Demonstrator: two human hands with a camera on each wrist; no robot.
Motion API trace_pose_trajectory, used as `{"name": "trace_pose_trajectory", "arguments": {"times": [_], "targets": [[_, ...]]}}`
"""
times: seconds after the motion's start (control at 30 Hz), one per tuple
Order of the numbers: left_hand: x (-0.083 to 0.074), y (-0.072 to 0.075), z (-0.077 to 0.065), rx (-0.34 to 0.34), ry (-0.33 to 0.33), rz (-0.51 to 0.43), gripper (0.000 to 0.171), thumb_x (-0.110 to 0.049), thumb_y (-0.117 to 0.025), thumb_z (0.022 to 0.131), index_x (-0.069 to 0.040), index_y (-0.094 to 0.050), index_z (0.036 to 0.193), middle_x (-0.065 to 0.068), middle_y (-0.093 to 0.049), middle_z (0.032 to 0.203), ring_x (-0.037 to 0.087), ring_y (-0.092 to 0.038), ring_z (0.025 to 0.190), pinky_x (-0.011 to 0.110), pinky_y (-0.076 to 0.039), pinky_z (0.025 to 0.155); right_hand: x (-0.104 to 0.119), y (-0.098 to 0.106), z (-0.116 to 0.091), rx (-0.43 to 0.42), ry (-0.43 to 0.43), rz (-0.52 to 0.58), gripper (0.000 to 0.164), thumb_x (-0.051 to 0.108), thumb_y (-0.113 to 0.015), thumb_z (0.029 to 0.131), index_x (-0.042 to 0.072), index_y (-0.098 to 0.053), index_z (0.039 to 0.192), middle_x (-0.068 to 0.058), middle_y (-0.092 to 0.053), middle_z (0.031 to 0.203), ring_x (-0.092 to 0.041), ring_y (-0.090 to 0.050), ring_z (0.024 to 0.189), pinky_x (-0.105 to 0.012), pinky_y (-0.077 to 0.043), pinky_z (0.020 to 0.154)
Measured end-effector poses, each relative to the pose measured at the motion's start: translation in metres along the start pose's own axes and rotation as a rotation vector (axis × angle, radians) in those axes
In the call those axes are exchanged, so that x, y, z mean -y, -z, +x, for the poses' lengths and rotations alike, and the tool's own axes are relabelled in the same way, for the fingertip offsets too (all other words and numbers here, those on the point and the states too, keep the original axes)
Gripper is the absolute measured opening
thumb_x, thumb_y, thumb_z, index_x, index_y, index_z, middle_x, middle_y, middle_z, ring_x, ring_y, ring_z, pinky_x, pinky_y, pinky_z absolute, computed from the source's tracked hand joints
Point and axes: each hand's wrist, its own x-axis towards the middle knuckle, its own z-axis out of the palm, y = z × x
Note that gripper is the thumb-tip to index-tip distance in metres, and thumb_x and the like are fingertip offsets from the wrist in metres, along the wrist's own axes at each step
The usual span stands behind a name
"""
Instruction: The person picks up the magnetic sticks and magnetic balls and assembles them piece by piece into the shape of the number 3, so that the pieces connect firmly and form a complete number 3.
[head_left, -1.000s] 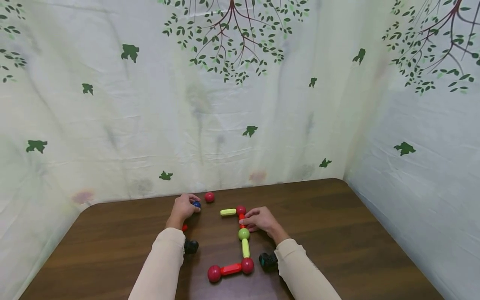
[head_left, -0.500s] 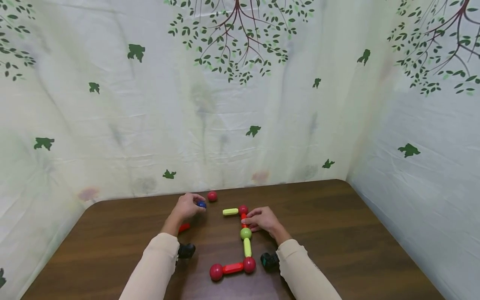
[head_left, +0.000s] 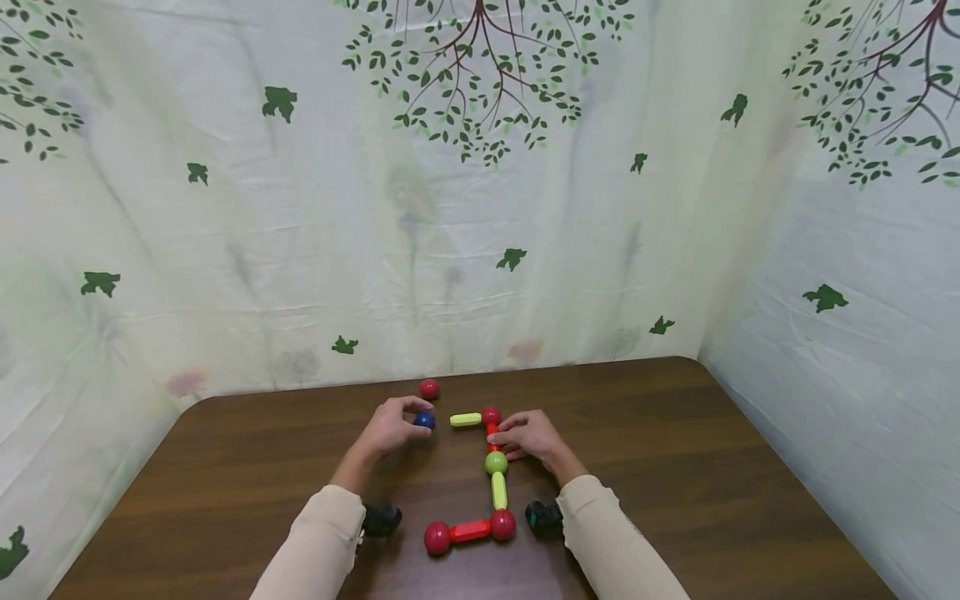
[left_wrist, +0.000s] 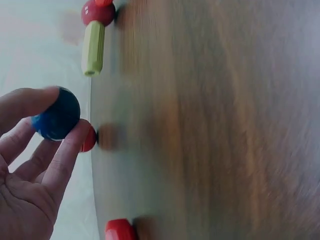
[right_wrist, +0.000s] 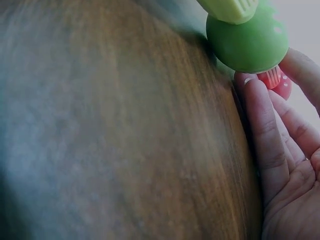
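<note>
My left hand (head_left: 392, 427) pinches a blue ball (head_left: 425, 420) between thumb and fingers; the left wrist view shows the blue ball (left_wrist: 59, 115) raised from the table. Just right of it, a yellow-green rod (head_left: 466, 420) sticks out leftward from a red ball (head_left: 491, 415). My right hand (head_left: 531, 435) holds the red rod (head_left: 492, 432) running from that ball to a green ball (head_left: 496, 463). Below follow another yellow-green rod (head_left: 499, 492), a red ball (head_left: 502, 525), a red rod (head_left: 471, 531) and an end red ball (head_left: 437, 538), joined in one chain.
A loose red ball (head_left: 429, 389) lies by the back edge of the brown table (head_left: 675, 467). One more red rod (left_wrist: 120, 230) appears low in the left wrist view; in the head view the left arm hides it. A leaf-patterned cloth (head_left: 450, 292) hangs behind.
My left hand has carried the blue ball rightward, closer to the free end of the yellow-green rod. The right hand keeps its hold on the red rod. The head view has shifted slightly.
</note>
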Motion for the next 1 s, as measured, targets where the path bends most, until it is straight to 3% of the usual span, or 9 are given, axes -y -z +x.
{"name": "trace_pose_trajectory", "arguments": {"times": [0.17, 0.43, 0.83, 1.0], "targets": [[0.001, -0.006, -0.002, -0.003, -0.004, -0.042, 0.034, 0.002, -0.076, 0.077, -0.002, -0.068, 0.109, 0.013, -0.067, 0.1, 0.025, -0.063, 0.091, 0.042, -0.051, 0.083, 0.002, 0.0, 0.0, -0.003, -0.001, 0.024, 0.025, 0.011, -0.08, 0.078, -0.004, -0.069, 0.095, -0.009, -0.071, 0.08, -0.014, -0.066, 0.061, -0.031, -0.056, 0.06], [0.006, -0.013, -0.003, -0.029, 0.024, 0.041, 0.033, -0.011, -0.079, 0.079, -0.002, -0.067, 0.109, 0.01, -0.067, 0.097, 0.02, -0.062, 0.085, 0.034, -0.05, 0.074, 0.001, -0.002, -0.001, 0.002, 0.002, 0.027, 0.025, 0.009, -0.08, 0.078, -0.005, -0.068, 0.095, -0.009, -0.071, 0.079, -0.013, -0.065, 0.06, -0.031, -0.056, 0.059], [0.011, -0.022, 0.002, -0.002, -0.054, 0.136, 0.029, -0.004, -0.071, 0.085, -0.003, -0.062, 0.113, 0.015, -0.065, 0.109, 0.028, -0.063, 0.098, 0.044, -0.049, 0.089, -0.002, 0.0, 0.002, 0.019, -0.006, -0.009, 0.029, 0.016, -0.081, 0.078, -0.002, -0.068, 0.097, -0.009, -0.072, 0.081, -0.014, -0.066, 0.061, -0.033, -0.056, 0.061], [0.011, -0.024, 0.004, 0.003, -0.084, 0.183, 0.03, -0.001, -0.07, 0.085, -0.004, -0.061, 0.114, 0.016, -0.064, 0.109, 0.03, -0.059, 0.097, 0.046, -0.047, 0.089, -0.003, 0.001, 0.003, 0.01, -0.004, -0.017, 0.029, 0.016, -0.081, 0.078, -0.002, -0.068, 0.096, -0.009, -0.071, 0.08, -0.014, -0.065, 0.061, -0.032, -0.056, 0.061]]}}
